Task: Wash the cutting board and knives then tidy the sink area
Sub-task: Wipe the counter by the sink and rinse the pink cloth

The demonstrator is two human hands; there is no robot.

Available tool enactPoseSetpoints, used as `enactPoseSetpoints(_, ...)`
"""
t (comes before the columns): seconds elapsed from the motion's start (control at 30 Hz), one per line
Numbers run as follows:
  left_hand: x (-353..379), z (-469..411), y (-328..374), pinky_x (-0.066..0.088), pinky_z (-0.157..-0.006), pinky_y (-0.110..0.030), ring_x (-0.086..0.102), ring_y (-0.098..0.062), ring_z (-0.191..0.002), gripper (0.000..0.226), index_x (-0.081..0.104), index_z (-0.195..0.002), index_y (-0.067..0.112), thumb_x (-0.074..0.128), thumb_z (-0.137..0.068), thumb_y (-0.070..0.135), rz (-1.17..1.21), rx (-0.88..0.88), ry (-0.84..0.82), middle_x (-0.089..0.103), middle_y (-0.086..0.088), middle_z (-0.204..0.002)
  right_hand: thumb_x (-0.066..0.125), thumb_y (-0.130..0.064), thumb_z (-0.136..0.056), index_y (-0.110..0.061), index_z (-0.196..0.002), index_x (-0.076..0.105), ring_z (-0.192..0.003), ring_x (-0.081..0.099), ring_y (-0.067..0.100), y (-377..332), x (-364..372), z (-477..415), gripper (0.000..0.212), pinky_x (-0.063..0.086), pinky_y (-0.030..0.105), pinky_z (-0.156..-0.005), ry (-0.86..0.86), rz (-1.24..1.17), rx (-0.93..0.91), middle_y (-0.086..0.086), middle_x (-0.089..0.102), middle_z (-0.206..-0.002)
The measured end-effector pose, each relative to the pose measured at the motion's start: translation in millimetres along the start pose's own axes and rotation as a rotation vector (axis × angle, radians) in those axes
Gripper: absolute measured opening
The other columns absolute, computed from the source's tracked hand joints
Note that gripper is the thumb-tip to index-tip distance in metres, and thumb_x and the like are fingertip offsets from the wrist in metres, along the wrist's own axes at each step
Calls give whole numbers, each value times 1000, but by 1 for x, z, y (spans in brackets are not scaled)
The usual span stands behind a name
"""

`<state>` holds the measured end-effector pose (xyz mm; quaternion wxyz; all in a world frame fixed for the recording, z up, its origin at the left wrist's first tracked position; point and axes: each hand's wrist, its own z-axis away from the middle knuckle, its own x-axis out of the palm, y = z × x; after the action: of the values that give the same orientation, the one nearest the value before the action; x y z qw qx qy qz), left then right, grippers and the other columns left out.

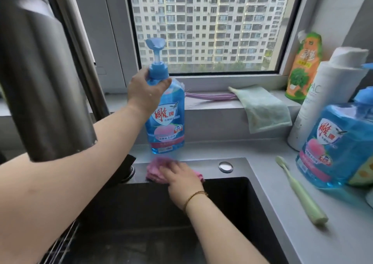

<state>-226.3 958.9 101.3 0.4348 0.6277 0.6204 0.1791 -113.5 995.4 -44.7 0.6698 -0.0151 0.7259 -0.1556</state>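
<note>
Head view puts us over a dark rectangular sink (238, 193) set in a grey counter (282, 203); the cutting board and knives are nowhere in the frame, so we judge this to be the tidying part of the job. Our left hand (145, 94) grips a blue plastic pump bottle of dish soap (167, 122) by its neck, fingers curled round it just under the pump collar, and holds it clear of the counter at centre frame, in front of the window sill. Our right hand (179, 177) lies with its fingers spread on a crumpled pink cloth (155, 169), pressing it on the strip of sink rim directly below the bottle. The bottle hangs nearly upright: its long axis runs top to bottom of the frame, pump uppermost and leaning slightly left, base swung a little to the right. We cannot tell which way the nozzle faces. The grip looks to us like the weak spot, since a narrow neck in a possibly wet hand could slip and drop the bottle onto our right hand or into the basin. Squeezing higher might press the pump and spill soap. The cloth sits at the rim's edge, so a hard wipe towards us could slide it into the sink, and our left forearm passes close under the large grey metal tap (40, 82) at upper left.
</note>
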Motion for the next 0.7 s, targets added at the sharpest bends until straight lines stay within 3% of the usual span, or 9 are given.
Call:
enactPoseSetpoints(0.17,2,2,-10,33,-79,-18,51,-17,-97,38,56,-119,5,62,-86,24,-114,-27,9,60,-9,-118,34,-5,-94,-25,-146,17,-143,7,15,63,-21,41,58,4,28,-116,14,57,179,-4,8,-156)
enactPoseSetpoints(0.23,5,4,-15,34,-82,-20,53,-23,-107,40,56,-120,5,63,-86,24,-127,-54,0,60,-9,-119,32,-3,-94,-26,-145,19,-142,13,17,83,-33,54,57,13,30,-115,-8,81,281,-3,11,-155)
enactPoseSetpoints(0.33,7,5,-21,39,-89,-25,54,-23,-108,40,56,-121,7,64,-85,21,-87,-143,-35,60,-9,-121,38,-5,-91,-21,-137,36,-129,36,23,107,-49,74,48,34,30,-102,-21,112,452,0,34,-145)
enactPoseSetpoints(0.4,3,-1,-23,41,-92,-28,55,-20,-102,41,56,-123,6,65,-85,19,-3,-220,-83,59,-9,-121,43,-8,-90,-21,-132,43,-125,41,23,113,-53,85,43,37,28,-99,-49,117,494,1,40,-140)
enactPoseSetpoints(0.5,-2,-4,-26,41,-97,-32,54,-21,-108,44,54,-125,9,64,-85,23,-49,-255,-182,58,-5,-120,44,-8,-90,-21,-135,41,-130,35,21,110,-54,102,47,33,26,-105,-75,64,530,-1,34,-145)
enactPoseSetpoints(0.6,-3,3,-24,32,-108,-38,42,-27,-127,59,39,-136,11,61,-85,34,-183,-235,-216,47,-9,-137,42,-8,-91,-24,-138,36,-135,30,19,104,-57,126,50,26,24,-109,-72,21,551,-4,25,-151)
enactPoseSetpoints(0.7,-7,25,-7,13,-116,-35,17,-26,-141,72,17,-146,7,55,-90,33,-331,-156,-112,21,-11,-153,42,-8,-91,-27,-139,34,-137,26,15,97,-58,155,52,21,21,-110,-59,-9,559,-6,20,-153)
